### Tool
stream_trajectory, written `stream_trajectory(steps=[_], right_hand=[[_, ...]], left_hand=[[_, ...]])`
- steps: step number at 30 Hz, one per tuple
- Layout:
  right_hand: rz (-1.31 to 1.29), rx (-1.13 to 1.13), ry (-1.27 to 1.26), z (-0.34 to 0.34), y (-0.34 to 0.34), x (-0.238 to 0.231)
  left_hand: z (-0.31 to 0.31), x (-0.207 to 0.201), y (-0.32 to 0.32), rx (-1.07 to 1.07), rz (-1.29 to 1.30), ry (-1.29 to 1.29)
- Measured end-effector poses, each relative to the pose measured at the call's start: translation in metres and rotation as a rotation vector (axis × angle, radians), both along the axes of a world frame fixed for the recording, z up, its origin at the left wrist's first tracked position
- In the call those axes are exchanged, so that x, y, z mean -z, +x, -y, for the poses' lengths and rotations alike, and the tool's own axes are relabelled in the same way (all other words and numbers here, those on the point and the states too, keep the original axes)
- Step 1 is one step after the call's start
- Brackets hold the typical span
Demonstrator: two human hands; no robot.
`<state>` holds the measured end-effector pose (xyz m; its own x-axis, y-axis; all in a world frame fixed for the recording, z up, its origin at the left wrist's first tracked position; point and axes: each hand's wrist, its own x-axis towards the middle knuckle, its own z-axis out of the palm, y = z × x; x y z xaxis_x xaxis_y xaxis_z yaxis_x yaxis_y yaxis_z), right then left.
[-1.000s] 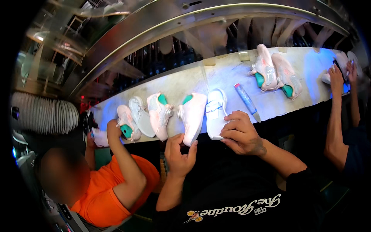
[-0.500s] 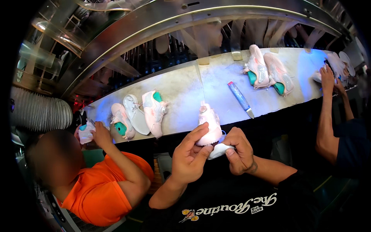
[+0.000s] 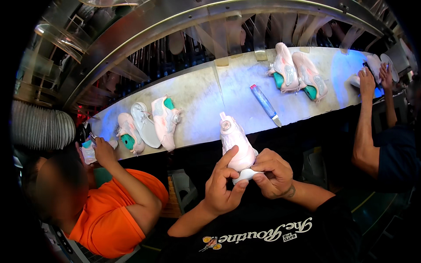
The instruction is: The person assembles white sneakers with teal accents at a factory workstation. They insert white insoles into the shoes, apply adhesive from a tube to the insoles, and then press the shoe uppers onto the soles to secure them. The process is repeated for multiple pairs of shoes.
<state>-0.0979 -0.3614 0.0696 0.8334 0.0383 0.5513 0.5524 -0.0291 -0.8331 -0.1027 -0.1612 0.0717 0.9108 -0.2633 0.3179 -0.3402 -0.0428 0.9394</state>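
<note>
A pale pink shoe upper (image 3: 239, 151) is held in front of me, beyond the near edge of the bench. Against its near end sits a white sole (image 3: 246, 175). My left hand (image 3: 222, 184) is closed on the left side of the upper and sole, forefinger up along the upper and thumb by the sole. My right hand (image 3: 274, 173) pinches the sole's right end against the upper, thumb below and bent fingers above. Nearest on the bench lies a blue-handled blade tool (image 3: 265, 105), its tip toward me.
Two pink shoes with green insides (image 3: 287, 72) lie at the back right of the pale bench (image 3: 197, 105). To the left lie two more and a grey-white sole (image 3: 145, 127). A person in orange (image 3: 118, 215) works at left, another (image 3: 390, 153) at right. Clear strips (image 3: 219, 39) hang behind.
The gap between upper and sole has narrowed, and the bluish strand there no longer shows. My right fingers now press at the joint. The whole view has shifted slightly.
</note>
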Motion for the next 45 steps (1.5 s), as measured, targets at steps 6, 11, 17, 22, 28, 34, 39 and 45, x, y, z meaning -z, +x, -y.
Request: stream_trajectory(steps=[6,11,17,22,28,34,39,45], right_hand=[[0.006,-0.019,-0.056,0.005,-0.001,-0.004],[-0.084,0.039,-0.054,0.004,-0.003,-0.011],[-0.141,0.065,0.008,-0.001,-0.001,-0.008],[-0.169,0.069,-0.011,-0.001,-0.002,-0.010],[-0.196,0.084,-0.003,-0.004,-0.003,-0.013],[-0.205,0.099,-0.027,-0.005,-0.002,-0.016],[-0.471,0.042,0.219,-0.009,-0.009,-0.007],[-0.346,0.102,-0.399,0.024,0.020,-0.041]], left_hand=[[0.001,-0.002,-0.002,-0.002,0.018,0.050],[0.005,-0.012,0.000,0.005,-0.026,0.064],[0.008,-0.015,0.009,-0.009,0.047,0.123],[0.008,-0.017,0.008,-0.022,0.028,0.105],[0.005,-0.010,0.008,-0.024,-0.014,0.059],[0.006,-0.014,0.008,-0.024,-0.060,0.036],[0.010,-0.006,0.013,-0.004,-0.043,-0.103],[0.001,-0.006,0.027,0.079,-0.070,-0.043]])
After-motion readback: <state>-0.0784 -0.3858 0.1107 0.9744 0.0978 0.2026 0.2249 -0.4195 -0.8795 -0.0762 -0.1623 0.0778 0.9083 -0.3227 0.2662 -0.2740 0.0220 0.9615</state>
